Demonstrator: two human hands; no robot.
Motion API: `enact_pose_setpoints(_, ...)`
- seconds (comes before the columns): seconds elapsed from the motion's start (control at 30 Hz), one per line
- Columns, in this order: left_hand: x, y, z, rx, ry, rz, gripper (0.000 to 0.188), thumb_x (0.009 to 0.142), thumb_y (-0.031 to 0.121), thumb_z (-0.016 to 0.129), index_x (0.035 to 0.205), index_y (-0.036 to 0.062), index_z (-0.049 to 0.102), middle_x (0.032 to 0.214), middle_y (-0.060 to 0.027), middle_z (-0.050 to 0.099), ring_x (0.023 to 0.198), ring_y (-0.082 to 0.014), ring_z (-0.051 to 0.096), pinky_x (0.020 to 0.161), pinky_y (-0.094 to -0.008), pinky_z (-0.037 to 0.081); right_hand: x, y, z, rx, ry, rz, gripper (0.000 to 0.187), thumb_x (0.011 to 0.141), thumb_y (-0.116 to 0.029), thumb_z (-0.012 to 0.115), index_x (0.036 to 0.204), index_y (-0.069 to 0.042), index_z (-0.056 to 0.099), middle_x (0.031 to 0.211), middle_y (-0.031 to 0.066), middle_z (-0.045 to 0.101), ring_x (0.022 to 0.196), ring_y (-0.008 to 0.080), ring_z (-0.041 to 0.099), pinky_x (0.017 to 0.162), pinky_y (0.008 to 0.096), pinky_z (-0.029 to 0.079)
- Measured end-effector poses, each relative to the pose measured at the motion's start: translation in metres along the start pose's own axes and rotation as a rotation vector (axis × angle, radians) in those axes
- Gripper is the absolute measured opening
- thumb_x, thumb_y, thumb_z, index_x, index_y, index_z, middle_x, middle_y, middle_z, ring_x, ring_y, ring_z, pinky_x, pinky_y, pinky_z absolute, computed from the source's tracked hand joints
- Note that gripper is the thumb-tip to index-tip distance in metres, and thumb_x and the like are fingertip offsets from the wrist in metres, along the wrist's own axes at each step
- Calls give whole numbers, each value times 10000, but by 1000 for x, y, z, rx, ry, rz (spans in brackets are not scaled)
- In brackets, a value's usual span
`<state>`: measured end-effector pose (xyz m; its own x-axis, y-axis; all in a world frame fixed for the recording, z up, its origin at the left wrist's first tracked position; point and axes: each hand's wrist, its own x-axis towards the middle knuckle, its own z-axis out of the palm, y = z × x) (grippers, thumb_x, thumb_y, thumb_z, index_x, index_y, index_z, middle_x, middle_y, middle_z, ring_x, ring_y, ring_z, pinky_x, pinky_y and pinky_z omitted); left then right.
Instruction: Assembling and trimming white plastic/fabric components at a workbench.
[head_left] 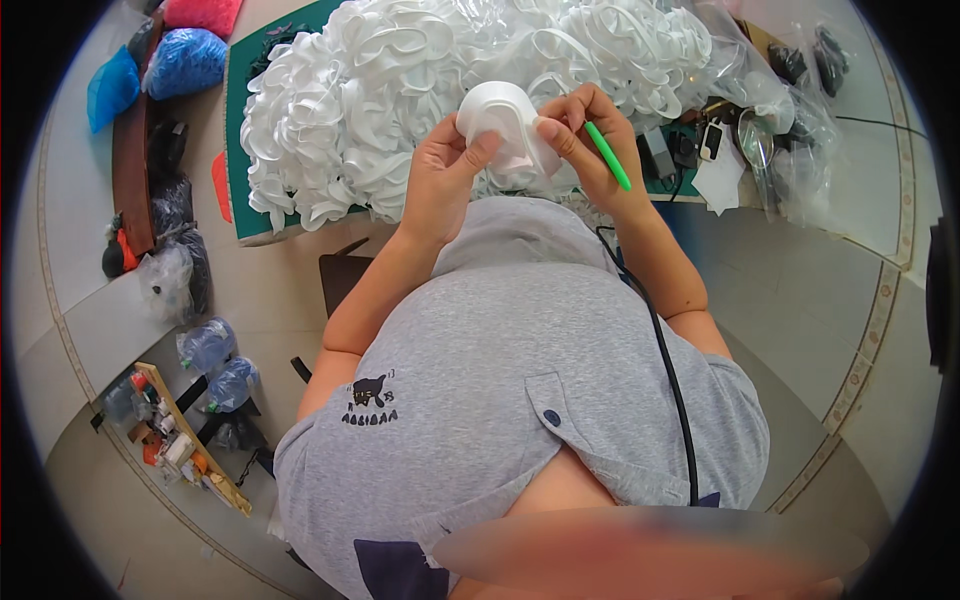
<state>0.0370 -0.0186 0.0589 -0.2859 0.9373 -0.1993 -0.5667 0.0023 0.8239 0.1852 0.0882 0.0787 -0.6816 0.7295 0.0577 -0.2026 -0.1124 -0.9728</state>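
Over the near edge of the table (241, 150), about midway along it, a white curved piece (497, 98) is held up off the surface. Its broad rounded end points to the far edge and slightly left; its narrower part slopes back toward the person and right, so the long axis lies on a slant. The left hand (437, 180) grips its left side, thumb in front. The right hand (583, 152) pinches its right side between thumb and fingers, and also holds a slim green tool (608, 157). That tool's long axis runs along the hand toward the wrist, its lower end pointing to the near edge and right; which end works, I cannot tell.

Just beyond the hands, a heap of white looped strips (370, 110) spreads over much of the table, from near the left edge rightward, the loops facing many ways. Near the right end lie a dark box (656, 152), a white card (718, 182) and clear plastic bags (805, 140).
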Motion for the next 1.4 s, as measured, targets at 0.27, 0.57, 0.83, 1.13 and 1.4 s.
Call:
enact_pose_setpoints(0.27, -10, 8, -5, -153, -201, -256, 310, 825, 116, 701, 1101, 3, 616, 992, -48, 659, 909, -112, 605, 822, -270, 473, 15, 13, -10, 398, 172, 14, 264, 885, -12, 602, 798, -111, 373, 863, 93, 594, 667, 112, 539, 574, 227, 425)
enact_pose_setpoints(0.57, -11, 7, 6, -106, -181, -162, 390, 916, 248, 586, 1228, 16, 547, 1170, -50, 595, 1031, -141, 578, 890, -311, 467, 11, 20, -15, -359, 234, -134, 258, 908, -134, 621, 777, -79, 405, 815, 54, 589, 722, 84, 525, 675, 208, 422)
enact_pose_setpoints(0.83, -8, -4, 14, 288, -70, 28, 428, 1003, 348, 408, 1248, 23, 538, 1117, -83, 633, 978, -158, 619, 845, -319, 489, -4, -8, 9, -255, 96, -149, 340, 836, 41, 645, 727, -91, 351, 852, 100, 660, 746, 78, 551, 679, 231, 453)
enact_pose_setpoints(1.13, 8, -3, -35, -612, 42, -80, 417, 1014, 392, 299, 1377, 205, 386, 1223, -138, 580, 1044, -238, 611, 872, -349, 536, -16, -31, -48, 276, -58, -347, 344, 844, -63, 648, 751, -140, 327, 720, 42, 507, 714, 177, 462, 682, 328, 388)
enact_pose_setpoints(1.4, 18, -5, -14, -338, 226, -187, 383, 1012, 378, 338, 1281, 141, 473, 902, -55, 642, 843, -196, 637, 702, -306, 532, -72, -11, -139, 459, 113, -258, 261, 834, -43, 656, 798, -134, 415, 773, 15, 446, 759, 159, 405, 729, 297, 345)
